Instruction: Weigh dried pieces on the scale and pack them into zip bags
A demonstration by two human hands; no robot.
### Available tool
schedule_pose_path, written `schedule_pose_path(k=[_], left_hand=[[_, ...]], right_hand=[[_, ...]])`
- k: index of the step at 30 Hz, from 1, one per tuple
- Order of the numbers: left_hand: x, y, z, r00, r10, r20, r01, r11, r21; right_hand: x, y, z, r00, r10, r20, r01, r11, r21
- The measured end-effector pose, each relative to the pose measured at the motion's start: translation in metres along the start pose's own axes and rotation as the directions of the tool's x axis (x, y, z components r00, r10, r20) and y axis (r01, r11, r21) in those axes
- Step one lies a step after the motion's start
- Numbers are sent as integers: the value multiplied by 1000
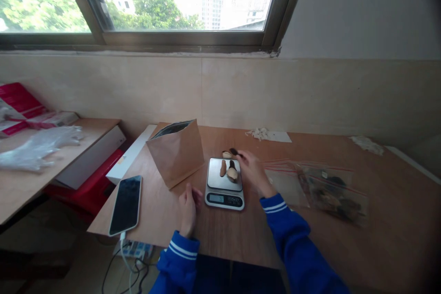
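A small silver kitchen scale [224, 186] stands on the wooden table [220, 234] in front of me, with a few brown and dark pieces [228, 169] lying on its pan. My right hand [253, 171] reaches past the scale's far right corner, its fingers pinched on a small dark piece [234, 151] beside a pale one [226, 154]. My left hand [189, 208] rests on the table left of the scale, fingers curled loosely, holding nothing I can see. A brown paper bag [176, 152] stands open just beyond it.
A phone [126, 204] on a cable lies at the table's left edge. Clear zip bags [320, 188] with dark contents lie to the right. A white box [129, 156] sits behind the paper bag. A side table [20, 183] with plastic wrap stands at left.
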State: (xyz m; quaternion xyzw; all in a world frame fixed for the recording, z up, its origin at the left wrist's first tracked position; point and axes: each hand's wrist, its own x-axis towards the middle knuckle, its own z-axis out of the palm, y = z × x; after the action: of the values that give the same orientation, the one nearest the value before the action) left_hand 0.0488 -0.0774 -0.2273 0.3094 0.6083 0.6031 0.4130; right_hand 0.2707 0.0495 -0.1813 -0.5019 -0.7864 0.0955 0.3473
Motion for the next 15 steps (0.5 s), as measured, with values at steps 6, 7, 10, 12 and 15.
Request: schedule_pose_path(k=[6,7,10,12,15], left_hand=[[-4,6,0,1000,-7,-11,7,1000,-20],[-5,8,0,1000,-7,-10,7,1000,-22],[-6,10,0,1000,-9,-12,9,1000,-12],[-6,10,-1,1000,-5,-11,5,1000,-5],[-6,9,-1,1000,6,3,-6,1000,-3]], right_hand=[[-39,-67,23,934,-298,198,341,908,-242],[-44,-69,24,939,-279,199,329,899,-289],[-53,-72,23,942,-254,218,315,892,-324],[-52,-70,20,944,-251,213,305,911,-278],[-33,-55,16,970,-196,143,220,960,-175]])
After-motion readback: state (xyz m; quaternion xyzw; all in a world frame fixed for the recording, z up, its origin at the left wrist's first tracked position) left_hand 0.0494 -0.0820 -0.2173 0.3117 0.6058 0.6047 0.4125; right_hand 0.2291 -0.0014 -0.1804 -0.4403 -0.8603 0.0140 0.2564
